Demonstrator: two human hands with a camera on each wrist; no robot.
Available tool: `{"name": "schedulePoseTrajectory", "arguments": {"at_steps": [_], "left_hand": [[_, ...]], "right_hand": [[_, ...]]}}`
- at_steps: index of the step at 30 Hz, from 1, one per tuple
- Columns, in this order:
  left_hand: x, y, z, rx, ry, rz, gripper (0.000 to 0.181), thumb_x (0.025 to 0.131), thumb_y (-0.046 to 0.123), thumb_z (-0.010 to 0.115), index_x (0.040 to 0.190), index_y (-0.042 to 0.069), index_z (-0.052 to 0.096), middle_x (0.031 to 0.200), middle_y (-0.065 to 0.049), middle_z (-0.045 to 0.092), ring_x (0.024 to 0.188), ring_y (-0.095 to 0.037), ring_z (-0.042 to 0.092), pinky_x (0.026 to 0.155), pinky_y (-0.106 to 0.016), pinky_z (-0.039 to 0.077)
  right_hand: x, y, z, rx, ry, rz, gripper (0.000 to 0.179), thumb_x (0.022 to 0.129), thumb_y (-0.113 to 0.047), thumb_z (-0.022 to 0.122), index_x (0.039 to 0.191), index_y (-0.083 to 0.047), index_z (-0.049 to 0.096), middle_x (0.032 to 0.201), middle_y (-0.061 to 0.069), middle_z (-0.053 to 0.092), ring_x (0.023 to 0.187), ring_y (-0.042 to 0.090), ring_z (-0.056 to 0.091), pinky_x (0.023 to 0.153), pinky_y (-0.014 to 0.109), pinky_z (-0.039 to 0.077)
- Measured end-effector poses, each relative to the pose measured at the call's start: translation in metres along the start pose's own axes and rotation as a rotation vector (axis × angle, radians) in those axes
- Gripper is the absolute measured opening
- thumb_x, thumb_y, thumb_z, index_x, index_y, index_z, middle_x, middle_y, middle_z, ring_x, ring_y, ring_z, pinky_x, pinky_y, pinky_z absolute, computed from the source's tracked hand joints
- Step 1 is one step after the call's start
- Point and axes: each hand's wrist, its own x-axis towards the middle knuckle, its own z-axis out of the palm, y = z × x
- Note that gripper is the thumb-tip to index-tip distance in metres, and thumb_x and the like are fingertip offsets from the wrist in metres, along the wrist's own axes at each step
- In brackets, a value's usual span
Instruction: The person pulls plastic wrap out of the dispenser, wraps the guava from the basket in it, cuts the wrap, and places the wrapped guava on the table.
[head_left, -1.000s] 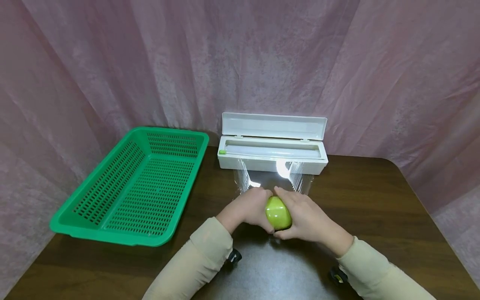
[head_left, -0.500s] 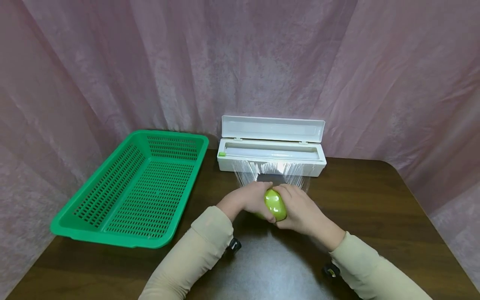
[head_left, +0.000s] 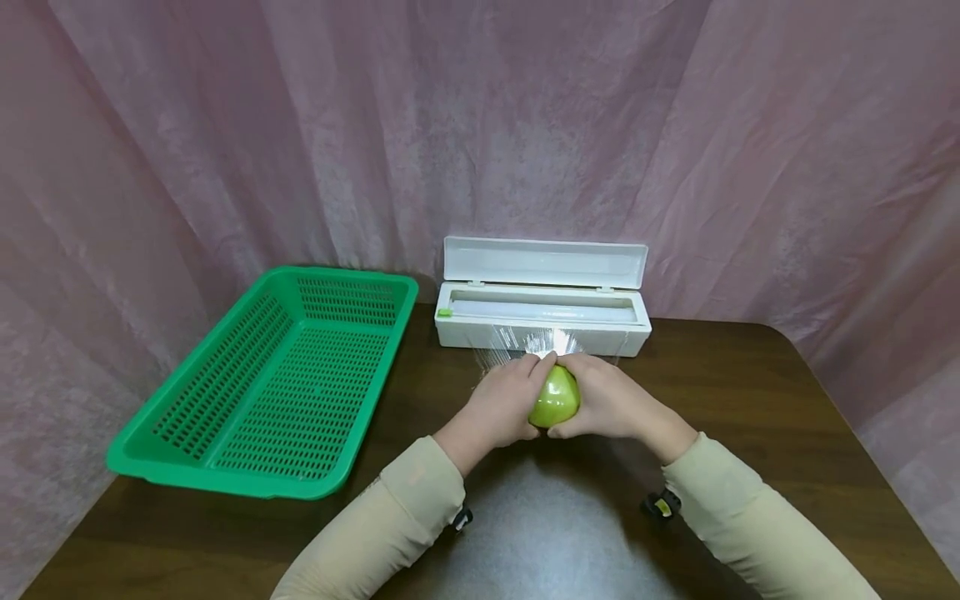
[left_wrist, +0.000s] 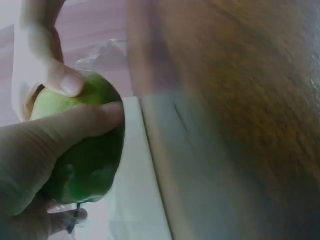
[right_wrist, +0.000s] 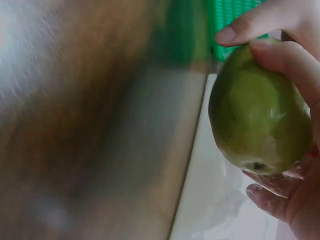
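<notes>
Fruit [head_left: 557,402]: plump, glossy green, thin dark stem [left_wrist: 78,211] at one end; left hand [head_left: 504,402] and right hand [head_left: 613,398] both gripping it.

Green fruit [head_left: 557,400] partly hidden by hands [head_left: 501,402] [head_left: 613,400]

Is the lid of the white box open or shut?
Open: the lid stands raised along the back of the white box, showing the roll inside.
</notes>
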Motion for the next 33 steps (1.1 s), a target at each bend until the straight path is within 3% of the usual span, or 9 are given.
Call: {"name": "schedulePoseTrajectory", "arguments": {"at_steps": [4,7,11,17,20,24,28,33], "left_hand": [[0.004,-0.004,0.005,-0.032,0.033,-0.011,0.089,0.062,0.035,0.085,0.134,0.007,0.040,0.115,-0.006,0.056,0.098,-0.018,0.057,0.084,-0.032,0.051],[0.006,-0.009,0.006,-0.076,0.031,-0.021,0.087,0.061,0.036,0.085,0.131,0.007,0.042,0.113,-0.004,0.057,0.097,-0.017,0.057,0.084,-0.032,0.051],[0.008,-0.015,0.006,-0.138,0.019,-0.041,0.087,0.060,0.038,0.085,0.131,0.008,0.043,0.113,-0.003,0.058,0.097,-0.017,0.058,0.085,-0.033,0.050],[0.011,-0.021,0.008,-0.213,0.013,-0.047,0.087,0.061,0.037,0.085,0.133,0.011,0.043,0.119,-0.002,0.058,0.102,-0.017,0.058,0.087,-0.036,0.049],[0.011,-0.020,0.008,-0.180,0.013,-0.058,0.095,0.063,0.039,0.085,0.141,0.012,0.037,0.136,-0.006,0.051,0.119,-0.020,0.053,0.096,-0.042,0.045],[0.010,-0.014,0.005,-0.075,0.045,-0.048,0.106,0.063,0.043,0.083,0.148,0.015,0.026,0.152,-0.007,0.031,0.139,-0.023,0.033,0.109,-0.049,0.033],[0.012,-0.008,0.005,0.018,0.104,-0.026,0.100,0.063,0.042,0.084,0.143,0.014,0.030,0.141,-0.003,0.041,0.131,-0.020,0.039,0.104,-0.042,0.038],[0.016,-0.008,0.007,0.011,0.107,-0.049,0.085,0.064,0.038,0.085,0.131,0.013,0.039,0.126,-0.001,0.049,0.118,-0.017,0.048,0.097,-0.036,0.044]], "right_hand": [[-0.001,-0.001,-0.002,0.018,-0.009,0.033,0.094,0.058,-0.044,0.086,0.134,-0.009,0.044,0.108,0.001,0.060,0.088,0.015,0.057,0.075,0.033,0.049],[-0.004,-0.001,0.001,0.012,0.029,0.031,0.105,0.057,-0.044,0.087,0.141,-0.008,0.036,0.124,0.008,0.057,0.104,0.023,0.058,0.084,0.043,0.049],[-0.008,0.001,0.008,-0.067,0.084,-0.009,0.107,0.055,-0.046,0.089,0.140,-0.008,0.036,0.140,0.012,0.044,0.123,0.031,0.048,0.091,0.054,0.045],[-0.007,0.007,0.017,-0.126,0.151,-0.054,0.096,0.055,-0.038,0.091,0.132,-0.008,0.042,0.121,0.008,0.050,0.105,0.024,0.054,0.085,0.043,0.049],[-0.004,0.010,0.015,-0.103,0.164,-0.062,0.085,0.057,-0.034,0.090,0.125,-0.009,0.046,0.114,0.005,0.055,0.100,0.020,0.056,0.084,0.039,0.050],[0.000,0.011,0.009,-0.087,0.139,-0.049,0.080,0.059,-0.034,0.088,0.124,-0.009,0.048,0.113,0.005,0.057,0.099,0.020,0.057,0.084,0.038,0.050],[0.004,0.012,0.004,-0.092,0.123,-0.033,0.084,0.060,-0.038,0.087,0.127,-0.008,0.048,0.114,0.006,0.059,0.101,0.022,0.057,0.087,0.039,0.049],[0.004,0.014,0.004,-0.102,0.136,-0.014,0.086,0.059,-0.042,0.087,0.129,-0.010,0.049,0.119,0.006,0.060,0.113,0.028,0.055,0.093,0.047,0.045]]}}
